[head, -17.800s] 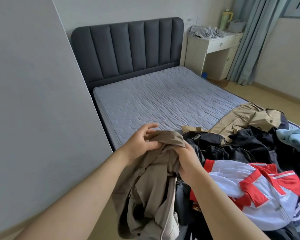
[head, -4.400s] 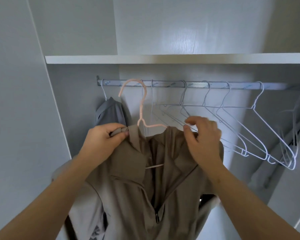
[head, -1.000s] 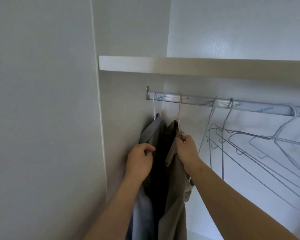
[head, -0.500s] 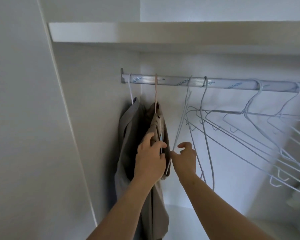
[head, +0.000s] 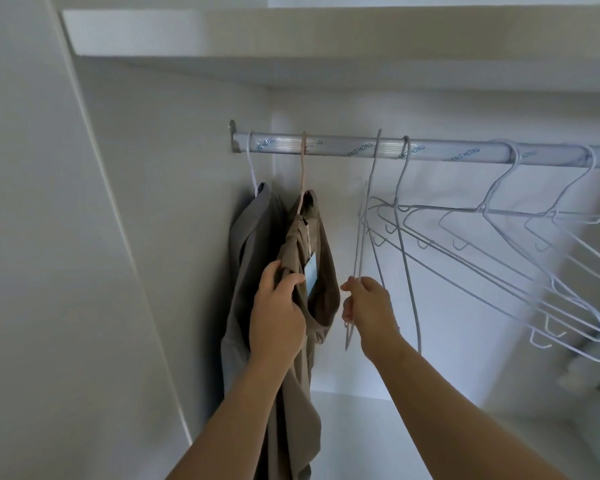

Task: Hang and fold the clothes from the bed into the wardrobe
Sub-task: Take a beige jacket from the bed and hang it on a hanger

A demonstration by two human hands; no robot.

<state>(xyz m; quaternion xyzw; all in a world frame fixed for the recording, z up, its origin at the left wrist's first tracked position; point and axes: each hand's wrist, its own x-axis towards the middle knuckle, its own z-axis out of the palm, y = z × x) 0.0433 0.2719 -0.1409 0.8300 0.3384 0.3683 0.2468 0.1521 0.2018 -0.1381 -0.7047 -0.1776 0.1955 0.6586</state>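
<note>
White wardrobe interior, one shelf (head: pixel 222 32) overhead, one silver rail (head: pixel 430 154) under it running left to right with printed lettering.

Two garments hang at the rail's left end, touching each other. One grey garment (head: pixel 246 237) sits nearest the side wall on a white hanger; only its hook shows. One tan jacket (head: pixel 312 271) hangs just right of it on one pink hanger (head: pixel 303 174), hooked over the rail. Jacket fabric is bunched and folded near the collar, falls long toward the bottom of the frame, and a pale blue tag (head: pixel 311 271) dangles on its front.

Empty white wire hangers (head: pixel 499 216) fill the rest of the rail: at least five hooks counted, more overlap at the far right where the count is unclear. Several have small notches along the shoulders.

Left hand (head: pixel 278 317) is closed on the tan jacket's front fold, thumb on top beside the tag. Right hand (head: pixel 368 306) is pinched around the lower wire of the nearest empty hanger (head: pixel 364 237), the leftmost of the white group, which hangs tilted edge-on; fingers curled, thumb pressing the wire. Both forearms are bare, reaching up from the bottom of the frame.
</note>
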